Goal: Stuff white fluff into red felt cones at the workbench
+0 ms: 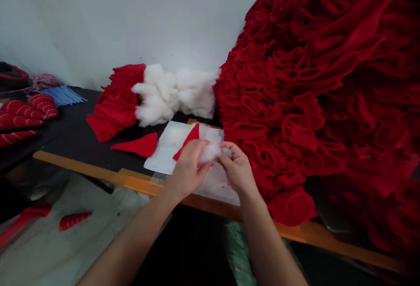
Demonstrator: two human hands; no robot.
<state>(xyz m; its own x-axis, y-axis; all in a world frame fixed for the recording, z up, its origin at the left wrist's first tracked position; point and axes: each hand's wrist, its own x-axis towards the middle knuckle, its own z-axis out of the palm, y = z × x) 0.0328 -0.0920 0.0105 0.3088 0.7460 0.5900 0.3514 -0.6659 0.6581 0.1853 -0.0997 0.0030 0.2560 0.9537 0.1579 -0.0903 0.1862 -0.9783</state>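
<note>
A huge mound of ruffled red felt [315, 93] rises beside us in soft, looping folds, spilling over the black tabletop [75, 141] with its orange edge [98, 172]. Toward the wall sit a stack of folded red felt [114, 106] and a fluffy heap of white stuffing [173, 95]. On a white sheet [167, 146] lies a slim red felt triangle [188, 139]; a wider red felt triangle [138, 144] lies just beside it on the tabletop. Our left hand [187, 168] and right hand [238, 168] are both closed narrowly, pinching a small tuft of stuffing [210, 152] between them above the sheet.

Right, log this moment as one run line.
left hand: holds stuffing | right hand: holds stuffing | beside: red felt triangle | under: white sheet
</note>
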